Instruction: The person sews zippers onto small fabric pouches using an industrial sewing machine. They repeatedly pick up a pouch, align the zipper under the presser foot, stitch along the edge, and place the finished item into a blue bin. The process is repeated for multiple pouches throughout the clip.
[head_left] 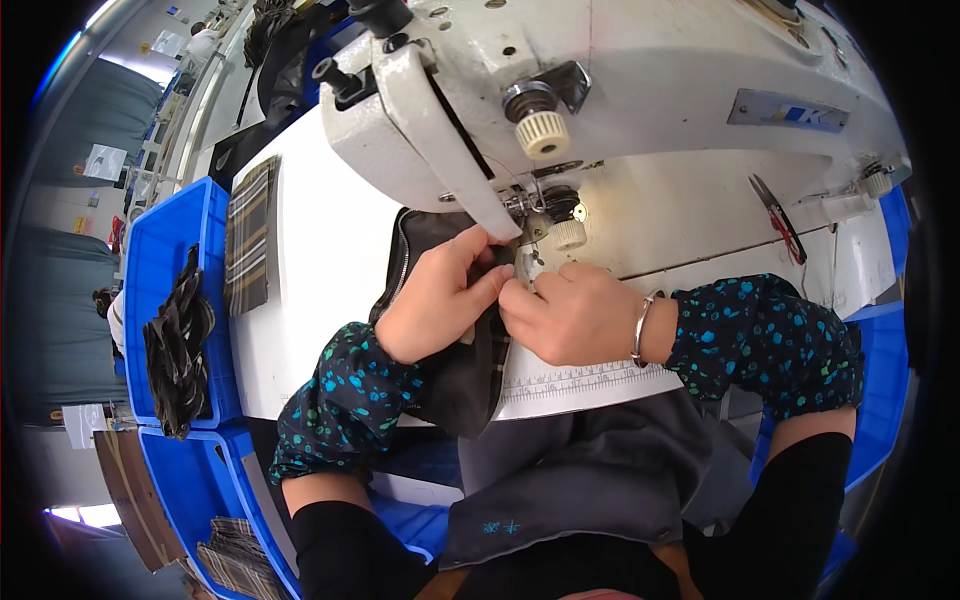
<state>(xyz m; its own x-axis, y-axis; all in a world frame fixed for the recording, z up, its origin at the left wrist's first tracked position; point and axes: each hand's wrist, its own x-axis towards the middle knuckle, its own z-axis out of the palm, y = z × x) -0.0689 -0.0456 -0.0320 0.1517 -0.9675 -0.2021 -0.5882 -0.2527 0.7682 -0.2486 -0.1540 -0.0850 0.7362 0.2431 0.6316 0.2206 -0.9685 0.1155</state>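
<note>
A dark fabric piece with a zipper (458,385) lies on the white sewing table, its far part under the head of a white sewing machine (680,80). My left hand (440,295) is closed on its right edge, forefinger close to the presser foot (530,245) and thumb bent inward. Right beside it, my right hand (580,315) has its fingers curled and pinched, the tips meeting my left thumb at the fabric's edge. What those right fingertips grip is hidden. Below the hands, part of the fabric overhangs the table's front edge.
Red-handled thread snips (785,228) lie on the right of the table, and a ruler strip (590,383) runs along its front. Plaid fabric (250,240) rests at the left edge. Blue bins (222,300) with dark and plaid pieces stand beyond; another blue bin (880,400) is at right.
</note>
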